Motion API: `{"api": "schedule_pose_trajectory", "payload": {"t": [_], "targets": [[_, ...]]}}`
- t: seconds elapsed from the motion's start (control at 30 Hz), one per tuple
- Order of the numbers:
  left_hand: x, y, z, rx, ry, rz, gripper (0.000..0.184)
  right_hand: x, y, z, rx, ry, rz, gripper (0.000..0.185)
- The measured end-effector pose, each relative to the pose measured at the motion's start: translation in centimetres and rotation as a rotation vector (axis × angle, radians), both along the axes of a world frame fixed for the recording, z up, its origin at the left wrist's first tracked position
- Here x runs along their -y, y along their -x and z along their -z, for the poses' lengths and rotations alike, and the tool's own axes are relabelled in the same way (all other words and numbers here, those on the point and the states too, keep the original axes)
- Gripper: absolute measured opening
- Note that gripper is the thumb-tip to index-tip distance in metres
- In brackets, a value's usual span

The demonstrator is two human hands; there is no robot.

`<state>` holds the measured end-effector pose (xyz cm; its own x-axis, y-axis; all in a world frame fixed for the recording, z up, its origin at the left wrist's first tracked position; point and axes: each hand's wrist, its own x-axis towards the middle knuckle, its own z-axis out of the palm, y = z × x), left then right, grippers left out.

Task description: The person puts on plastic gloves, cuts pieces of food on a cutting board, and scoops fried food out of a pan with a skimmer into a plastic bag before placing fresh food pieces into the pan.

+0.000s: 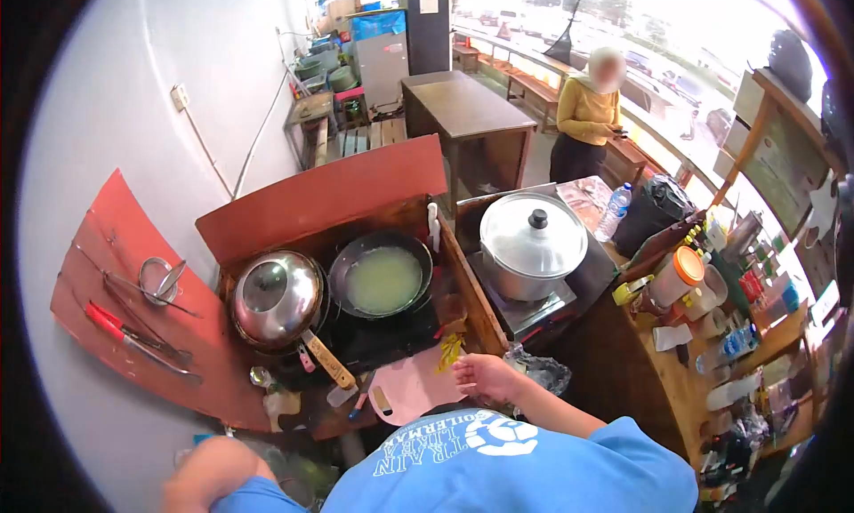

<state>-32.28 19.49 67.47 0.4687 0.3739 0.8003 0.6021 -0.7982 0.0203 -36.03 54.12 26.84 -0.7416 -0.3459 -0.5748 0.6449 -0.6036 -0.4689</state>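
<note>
The right hand (483, 376), fingers curled, is at the right edge of the pink board (411, 394), just beside a yellow piece (451, 351); whether it pinches anything, I cannot tell. The left hand is out of view. Beyond the board sits a wok (342, 301) of pale liquid (383, 280).

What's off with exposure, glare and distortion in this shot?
Head view: the outdoor background at upper right is washed out; same head view, bright reflections on the pot lid and the domed lid; head view again, wide-angle bowing and blacked-out corners; also head view, right hand small, finger detail hard to read.
</note>
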Motion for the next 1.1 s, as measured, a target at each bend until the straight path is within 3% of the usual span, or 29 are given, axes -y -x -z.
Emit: {"api": "schedule_pose_trajectory", "payload": {"t": [0.03,0.07,0.1,0.17,0.2,0.23,0.27,0.33,0.4,0.53,0.57,0.6,0.67,0.7,0.77,0.8,0.87,0.9,0.93,0.97,1.03,1.1], "targets": [[0.5,0.9,0.7,0.061,0.161,0.08,0.017,-0.1,0.4,-0.1,-0.005,0.059,-0.034,0.043],[1.0,2.1,1.6,0.119,0.322,0.16,0.017,-0.1,0.6,-1.3,-0.012,0.053,-0.024,0.043],[1.0,2.7,3.7,0.11,0.312,0.168,0.017,-0.2,0.3,-2.9,-0.093,0.316,-0.091,0.054],[0.7,3.7,10.8,-0.401,0.667,-1.226,0.022,0.2,0.1,-6.8,-0.229,0.808,-0.22,0.079],[-2.4,6.1,13.6,0.181,0.521,-1.154,0.018,0.8,0.0,-7.4,-0.309,0.983,-0.234,0.082],[-5.4,8.6,16.4,0.689,0.241,-0.908,0.017,1.4,-0.1,-8.6,-0.387,1.042,-0.303,0.084],[-8.3,9.9,19.0,0.563,0.289,-0.897,0.025,2.2,-0.4,-9.8,-0.465,1.102,-0.368,0.085],[-11.9,10.2,24.1,0.344,0.461,-0.981,0.06,4.1,-1.2,-12.2,-0.506,1.155,-0.414,0.088],[-13.1,9.7,27.6,0.358,0.527,-0.932,0.077,5.4,-1.6,-12.8,-0.517,1.147,-0.518,0.092],[-13.8,8.9,28.7,0.369,0.498,-0.899,0.079,6.2,-2.0,-12.6,-0.601,1.123,-0.51,0.092],[-13.0,9.5,28.7,0.262,0.506,-0.966,0.083,5.8,-2.1,-12.3,-0.602,1.087,-0.461,0.092],[-12.3,9.7,28.8,0.403,0.446,-1.052,0.083,5.0,-2.3,-12.3,-0.599,1.068,-0.467,0.092],[-10.7,9.7,28.7,0.775,0.344,-1.188,0.083,3.6,-3.2,-12.5,-0.586,0.851,-0.127,0.096],[-10.7,10.1,28.9,0.78,0.334,-1.18,0.083,3.1,-3.4,-12.8,-0.587,0.839,-0.128,0.096],[-10.0,9.9,29.8,0.43,0.257,-1.194,0.085,3.6,-4.5,-13.3,-0.534,0.731,-0.043,0.1],[-10.2,9.4,30.2,0.435,0.266,-1.199,0.085,4.1,-4.9,-13.2,-0.507,0.683,-0.005,0.113],[-11.6,8.1,30.9,0.25,0.337,-1.164,0.09,5.2,-5.1,-12.9,-0.56,0.671,-0.078,0.118],[-11.9,6.9,31.4,0.437,0.413,-1.151,0.088,6.0,-5.3,-13.4,-0.585,0.648,-0.059,0.118],[-12.1,6.5,31.3,0.434,0.421,-1.154,0.088,6.6,-5.3,-13.6,-0.612,0.622,-0.041,0.118],[-12.0,6.1,31.1,0.522,0.46,-1.131,0.092,6.9,-4.8,-12.5,-0.625,0.814,-0.1,0.112],[-11.4,6.2,31.7,0.609,0.521,-1.042,0.1,7.7,-5.2,-12.8,-0.623,0.805,-0.107,0.106],[-11.8,7.1,36.2,0.758,0.563,-0.96,0.099,8.2,-5.3,-12.6,-0.646,0.823,-0.152,0.096]]}}
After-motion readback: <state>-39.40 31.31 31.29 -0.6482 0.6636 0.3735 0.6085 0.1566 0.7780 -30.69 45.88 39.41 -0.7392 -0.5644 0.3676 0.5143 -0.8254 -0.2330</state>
